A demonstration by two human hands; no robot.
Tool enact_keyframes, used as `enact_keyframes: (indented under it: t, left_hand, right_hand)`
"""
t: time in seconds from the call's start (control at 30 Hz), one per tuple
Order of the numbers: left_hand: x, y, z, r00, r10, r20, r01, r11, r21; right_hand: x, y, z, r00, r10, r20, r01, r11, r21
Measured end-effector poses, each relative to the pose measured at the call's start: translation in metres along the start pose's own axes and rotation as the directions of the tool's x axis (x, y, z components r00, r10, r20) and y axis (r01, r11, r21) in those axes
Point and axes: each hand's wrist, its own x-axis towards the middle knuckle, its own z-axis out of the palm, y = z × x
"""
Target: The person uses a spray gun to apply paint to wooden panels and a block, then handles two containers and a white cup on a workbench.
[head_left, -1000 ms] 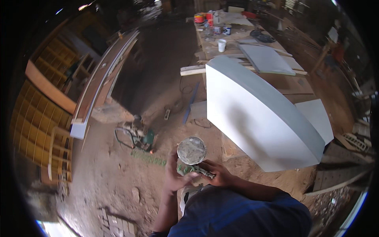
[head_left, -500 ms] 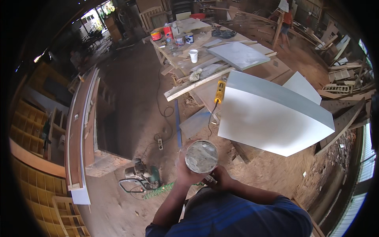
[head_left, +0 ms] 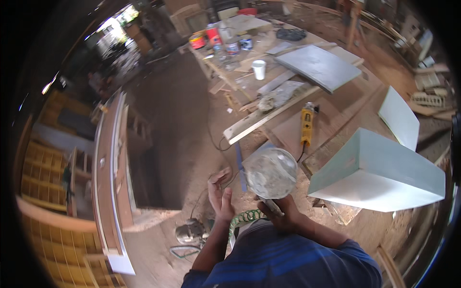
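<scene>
Spray gun (head_left: 272,174) stays gripped in the right hand (head_left: 286,214), while the left hand (head_left: 221,198), fingers open, has come away.

The left hand (head_left: 221,196) has come off the round cup (head_left: 271,173) to its eight o'clock, leaving the right hand (head_left: 287,214) alone on the spray gun (head_left: 272,206).

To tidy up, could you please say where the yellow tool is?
In the head view, the yellow tool is right of centre, between the grey panel and round container.
</scene>
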Motion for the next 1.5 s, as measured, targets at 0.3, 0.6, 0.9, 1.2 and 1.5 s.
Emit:
enact_keyframes:
  t: [0.3, 0.6, 0.9, 1.2, 1.5]
  left_hand:
    - [-0.005, -0.239, -0.037, 0.418, -0.681, 0.601, -0.079, 0.632, 0.771]
    - [0.196, -0.298, -0.105, -0.129, -0.795, 0.593, -0.051, 0.602, 0.797]
    - [0.407, -0.239, -0.123, -0.421, -0.752, 0.508, -0.079, 0.588, 0.805]
    - [0.389, -0.247, -0.071, -0.526, -0.539, 0.657, -0.134, 0.816, 0.562]
    - [0.373, -0.143, -0.01, -0.655, -0.405, 0.638, -0.259, 0.913, 0.314]
  right_hand:
    - [0.128, -0.024, -0.02, 0.95, -0.15, -0.275, 0.124, 0.986, -0.111]
    - [0.178, -0.007, -0.006, 0.691, 0.012, -0.723, -0.264, 0.935, -0.236]
    - [0.217, 0.026, 0.095, -0.071, 0.048, -0.996, -0.481, 0.874, 0.077]
    - [0.186, 0.001, 0.131, -0.434, -0.225, -0.872, -0.496, 0.868, 0.023]
    - [0.166, -0.046, 0.098, -0.442, -0.539, -0.717, -0.654, 0.741, -0.154]
